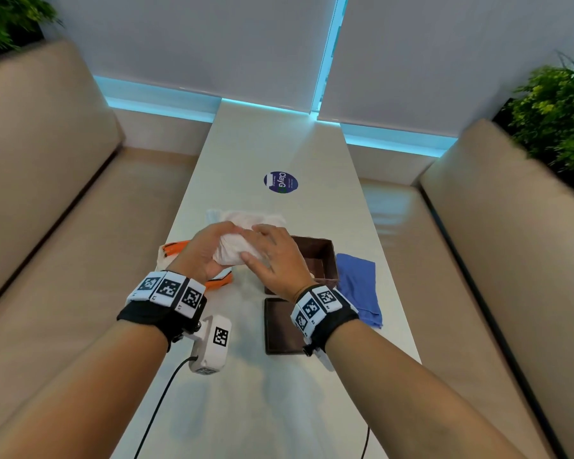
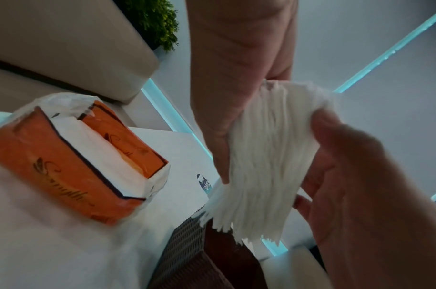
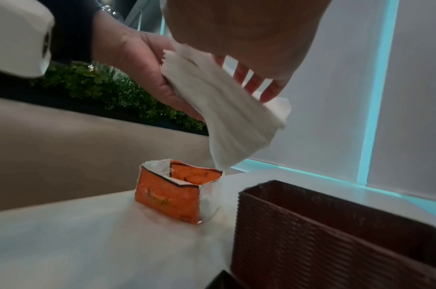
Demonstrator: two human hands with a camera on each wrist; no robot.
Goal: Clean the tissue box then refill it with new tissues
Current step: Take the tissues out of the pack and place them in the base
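Left hand [image 1: 202, 251], right hand [image 1: 272, 256], both seemingly gripping

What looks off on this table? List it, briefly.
Little stands out. The orange tissue pack is torn open, its plastic ragged. The tissue stack that both hands hold sags and fans out unevenly. The brown tissue box stands open, its lid lying beside it.

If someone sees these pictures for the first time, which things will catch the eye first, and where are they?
First, the thick white stack of tissues held up between the left hand and the right hand above the table. Then the torn-open orange tissue pack to the left, and the open brown woven tissue box to the right.
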